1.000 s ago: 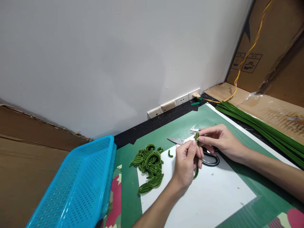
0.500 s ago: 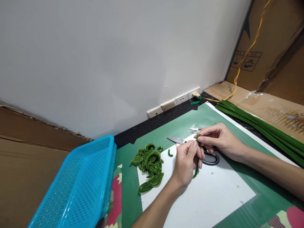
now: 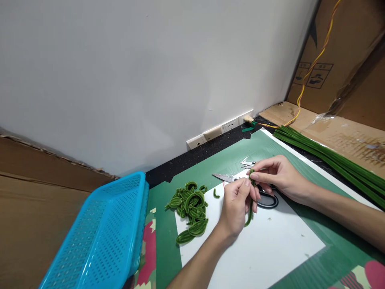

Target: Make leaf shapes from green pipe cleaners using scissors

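Note:
A fuzzy green pipe cleaner point(image 3: 249, 216) hangs down from between my two hands. My left hand point(image 3: 237, 200) pinches it with thumb and fingers closed. Its upper end, bent over, is gripped by thumb and forefinger of my right hand point(image 3: 275, 176). Behind the hands lie black-handled scissors point(image 3: 269, 201), blade pointing left, partly covered by my fingers. Small metal snips point(image 3: 248, 164) rest just beyond. Left of my hands is a heap of coiled, leaf-shaped green pipe-cleaner pieces point(image 3: 192, 206). One short green offcut point(image 3: 215, 194) lies apart on the white sheet point(image 3: 264, 249).
A blue perforated basket point(image 3: 102, 233) stands at the left. Long green pipe cleaners point(image 3: 327, 160) lie bundled at the right. At the back, wall sockets point(image 3: 213, 133) hold a plug with a yellow cord point(image 3: 315, 60). Cardboard point(image 3: 355, 52) flanks both sides. A green mat point(image 3: 168, 249) covers the table.
The view has shifted very slightly. Both hands keep nearly the same place and the same hold on the pipe cleaner.

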Tool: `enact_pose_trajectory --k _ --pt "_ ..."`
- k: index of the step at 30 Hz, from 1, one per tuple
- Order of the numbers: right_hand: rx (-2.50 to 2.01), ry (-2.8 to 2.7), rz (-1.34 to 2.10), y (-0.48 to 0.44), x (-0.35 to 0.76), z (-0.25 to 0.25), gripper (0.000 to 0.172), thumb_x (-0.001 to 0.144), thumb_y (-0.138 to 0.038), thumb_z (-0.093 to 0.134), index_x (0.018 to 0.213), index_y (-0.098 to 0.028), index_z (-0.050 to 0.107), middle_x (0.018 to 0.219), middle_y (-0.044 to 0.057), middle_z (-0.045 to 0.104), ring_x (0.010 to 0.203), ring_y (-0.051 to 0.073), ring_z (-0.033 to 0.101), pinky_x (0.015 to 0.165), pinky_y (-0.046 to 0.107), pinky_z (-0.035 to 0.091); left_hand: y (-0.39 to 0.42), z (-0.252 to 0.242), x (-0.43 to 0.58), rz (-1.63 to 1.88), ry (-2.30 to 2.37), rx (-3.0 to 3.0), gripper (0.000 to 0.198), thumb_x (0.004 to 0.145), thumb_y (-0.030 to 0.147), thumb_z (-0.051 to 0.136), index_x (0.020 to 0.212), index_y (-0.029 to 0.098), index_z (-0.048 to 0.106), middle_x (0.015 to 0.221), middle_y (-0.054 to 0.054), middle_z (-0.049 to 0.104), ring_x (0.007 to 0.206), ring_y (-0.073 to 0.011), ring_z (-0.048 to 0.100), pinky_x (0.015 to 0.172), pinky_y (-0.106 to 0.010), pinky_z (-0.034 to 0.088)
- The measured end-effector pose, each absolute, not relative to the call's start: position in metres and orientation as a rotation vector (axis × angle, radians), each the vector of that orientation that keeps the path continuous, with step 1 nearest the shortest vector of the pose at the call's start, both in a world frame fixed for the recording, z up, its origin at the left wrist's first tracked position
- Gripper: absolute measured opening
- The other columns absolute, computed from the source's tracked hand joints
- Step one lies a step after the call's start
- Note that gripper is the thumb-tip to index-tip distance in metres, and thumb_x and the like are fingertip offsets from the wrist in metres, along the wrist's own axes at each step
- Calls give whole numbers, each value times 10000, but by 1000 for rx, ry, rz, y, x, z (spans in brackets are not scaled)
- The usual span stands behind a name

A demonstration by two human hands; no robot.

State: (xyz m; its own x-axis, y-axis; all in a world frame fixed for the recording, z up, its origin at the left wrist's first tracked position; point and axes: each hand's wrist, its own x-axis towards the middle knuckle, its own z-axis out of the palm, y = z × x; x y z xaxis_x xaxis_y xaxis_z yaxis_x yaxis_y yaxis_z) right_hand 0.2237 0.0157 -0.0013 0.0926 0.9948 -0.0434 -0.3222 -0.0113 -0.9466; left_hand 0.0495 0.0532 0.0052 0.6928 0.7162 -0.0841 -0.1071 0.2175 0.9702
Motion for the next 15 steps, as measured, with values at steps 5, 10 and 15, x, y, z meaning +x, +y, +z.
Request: enact_pose_trajectory --k 5,10,15 --pt "-1013 -894 1310 15 225 -5 267 783 -375 951 844 -147 827 550 8 666 416 86 521 372 182 432 53 5 50 624 597 1228 472 1053 446 559 686 150 566 717 -45 644 467 -79 540 447 -220 293" --pt "-1000 -894 1316 15 227 -7 242 803 -360 940 864 -154 829 563 5 670 424 86 525 375 182 432 53 5 50 623 595 1227 471 1051 440 558 681 148 572 714 -38 627 471 -81 545 449 -225 293" --pt "-990 -898 1322 14 226 -6 242 816 -370 931 864 -159 822 557 5 669 429 91 529 375 186 434 53 5 50 626 598 1239 479 1053 447 554 681 147 575 716 -38 623 473 -83 546 449 -229 292"
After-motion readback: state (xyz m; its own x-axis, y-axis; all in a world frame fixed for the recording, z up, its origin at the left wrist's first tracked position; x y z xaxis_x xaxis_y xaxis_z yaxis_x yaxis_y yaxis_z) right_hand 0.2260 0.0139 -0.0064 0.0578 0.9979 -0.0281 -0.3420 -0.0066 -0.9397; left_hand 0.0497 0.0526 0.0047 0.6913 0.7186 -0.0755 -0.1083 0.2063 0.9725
